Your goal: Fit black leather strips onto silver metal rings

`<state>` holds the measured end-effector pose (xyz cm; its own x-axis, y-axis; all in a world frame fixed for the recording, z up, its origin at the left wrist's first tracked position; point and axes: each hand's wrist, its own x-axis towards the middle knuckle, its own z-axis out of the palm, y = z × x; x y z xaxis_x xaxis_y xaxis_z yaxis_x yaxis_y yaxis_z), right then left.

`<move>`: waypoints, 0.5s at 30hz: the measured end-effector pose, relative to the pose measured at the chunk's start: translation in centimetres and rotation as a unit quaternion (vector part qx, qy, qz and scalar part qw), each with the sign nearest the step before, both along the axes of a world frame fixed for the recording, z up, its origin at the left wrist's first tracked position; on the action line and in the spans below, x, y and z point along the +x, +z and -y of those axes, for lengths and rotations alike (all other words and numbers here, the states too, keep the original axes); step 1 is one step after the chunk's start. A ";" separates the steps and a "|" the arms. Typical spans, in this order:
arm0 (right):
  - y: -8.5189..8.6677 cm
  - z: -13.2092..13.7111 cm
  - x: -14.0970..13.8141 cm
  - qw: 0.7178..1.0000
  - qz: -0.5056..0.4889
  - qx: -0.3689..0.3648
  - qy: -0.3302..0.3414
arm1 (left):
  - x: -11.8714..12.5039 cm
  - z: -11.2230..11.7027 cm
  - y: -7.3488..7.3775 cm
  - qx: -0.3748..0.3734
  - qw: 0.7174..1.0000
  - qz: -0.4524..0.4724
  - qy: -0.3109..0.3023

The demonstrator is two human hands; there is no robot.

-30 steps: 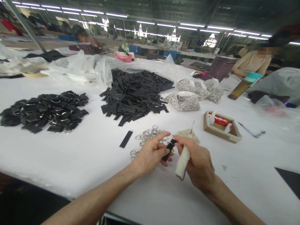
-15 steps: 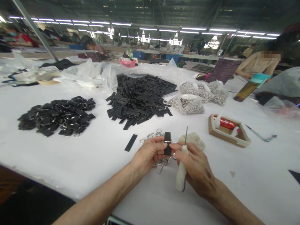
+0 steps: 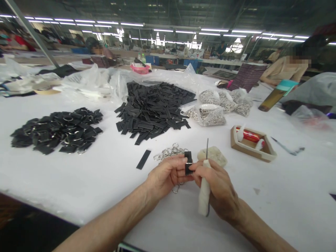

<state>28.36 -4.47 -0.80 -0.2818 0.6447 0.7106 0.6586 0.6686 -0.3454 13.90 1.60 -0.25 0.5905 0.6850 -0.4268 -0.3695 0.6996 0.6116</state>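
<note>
My left hand (image 3: 166, 175) pinches a short black strap piece (image 3: 188, 163) with a metal ring on it, held upright over the white table (image 3: 105, 175). My right hand (image 3: 217, 185) touches the same strap with its fingertips and grips a tool with a white wrapped handle (image 3: 204, 191) and a thin metal blade (image 3: 207, 148) pointing up. A small heap of loose metal rings (image 3: 169, 153) lies just beyond my left hand. One single black strip (image 3: 143, 159) lies flat to the left of the rings.
A big pile of black strips (image 3: 154, 108) lies at centre, a pile of finished ringed pieces (image 3: 56, 129) at left. Bags of metal rings (image 3: 210, 113) and a cardboard tray with glue tubes (image 3: 252, 142) sit at right. A whitish lump (image 3: 214, 155) lies behind my right hand. People sit at far tables.
The black strap went from slanted and long to upright and folded short around the ring between both hands. The hands stayed over the same spot near the loose rings.
</note>
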 end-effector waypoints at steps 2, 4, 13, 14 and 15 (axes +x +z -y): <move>-0.2 0.1 -0.1 0.999 -0.025 -0.032 -0.010 | 0.1 0.1 0.0 0.007 1.000 -0.022 0.011; -0.3 0.3 -0.3 0.994 -0.070 -0.074 -0.043 | 0.2 0.3 0.0 0.022 0.998 -0.047 0.029; 0.6 0.2 -1.1 0.945 -0.217 -0.187 -0.158 | 0.5 1.2 0.0 0.193 0.978 -0.083 -0.009; 0.8 0.2 -1.1 0.940 -0.229 -0.195 -0.159 | 0.5 1.3 0.0 0.207 0.975 -0.079 -0.014; 0.9 0.1 -1.1 0.935 -0.243 -0.206 -0.158 | 0.5 1.3 0.1 0.222 0.972 -0.075 -0.019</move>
<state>27.30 -4.58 0.14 0.2599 0.8881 0.3792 0.4996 0.2124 -0.8398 14.41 0.28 -0.17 0.5725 0.8003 -0.1782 -0.2316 0.3664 0.9012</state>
